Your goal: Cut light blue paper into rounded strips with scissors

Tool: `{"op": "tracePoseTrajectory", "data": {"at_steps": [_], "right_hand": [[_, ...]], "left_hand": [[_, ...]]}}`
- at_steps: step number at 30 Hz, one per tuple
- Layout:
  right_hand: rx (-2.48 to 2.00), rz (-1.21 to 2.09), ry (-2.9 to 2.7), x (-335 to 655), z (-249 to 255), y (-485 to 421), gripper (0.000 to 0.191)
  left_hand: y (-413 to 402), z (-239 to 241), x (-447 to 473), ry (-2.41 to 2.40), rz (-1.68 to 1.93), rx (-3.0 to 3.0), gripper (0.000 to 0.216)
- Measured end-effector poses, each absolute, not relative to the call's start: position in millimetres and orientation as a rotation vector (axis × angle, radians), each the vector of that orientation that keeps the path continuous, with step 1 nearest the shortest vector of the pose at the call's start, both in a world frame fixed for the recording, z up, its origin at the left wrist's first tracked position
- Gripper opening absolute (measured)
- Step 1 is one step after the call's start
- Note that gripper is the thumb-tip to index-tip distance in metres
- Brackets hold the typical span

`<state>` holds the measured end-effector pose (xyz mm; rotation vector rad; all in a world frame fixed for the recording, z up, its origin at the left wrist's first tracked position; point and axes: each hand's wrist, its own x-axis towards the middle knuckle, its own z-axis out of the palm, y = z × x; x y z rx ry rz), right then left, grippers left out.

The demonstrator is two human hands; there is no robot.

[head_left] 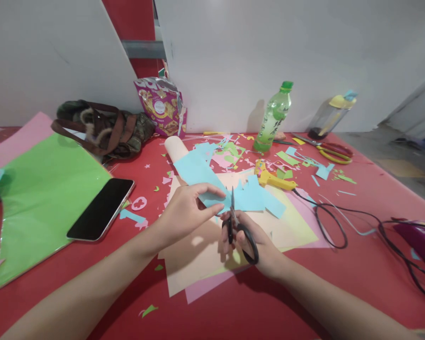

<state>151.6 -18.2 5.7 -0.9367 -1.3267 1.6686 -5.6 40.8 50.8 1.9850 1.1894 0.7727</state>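
— Right hand [265, 248]?
— Fingers closed through the scissors [234, 221], blades biting the blue paper [250, 196]: mid-cut, I'd judge.
— Left hand [186, 212]?
— Fingers pinching that paper just beside the blades, above pastel sheets [198, 264] on the counter [322, 283].

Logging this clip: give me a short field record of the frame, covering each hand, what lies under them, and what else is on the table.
left: left hand pinches the blue paper near its cut edge
right: right hand grips black-handled scissors, blades pointing up into the paper
under hands: coloured sheets stacked on the red table
left side: phone resting partly on a green sheet
far side: green bottle, yellow glue gun, paper scraps
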Motion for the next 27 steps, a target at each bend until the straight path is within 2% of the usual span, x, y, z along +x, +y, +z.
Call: {"op": "tracePoseTrajectory", "data": {"at_steps": [27], "right_hand": [[-0.915,1.705,-1.366,151.9,3.5,-18.6,0.045]], "left_hand": [[48.5,66.4,-20.3,1.157,0.522,2.004,0.017]]}}
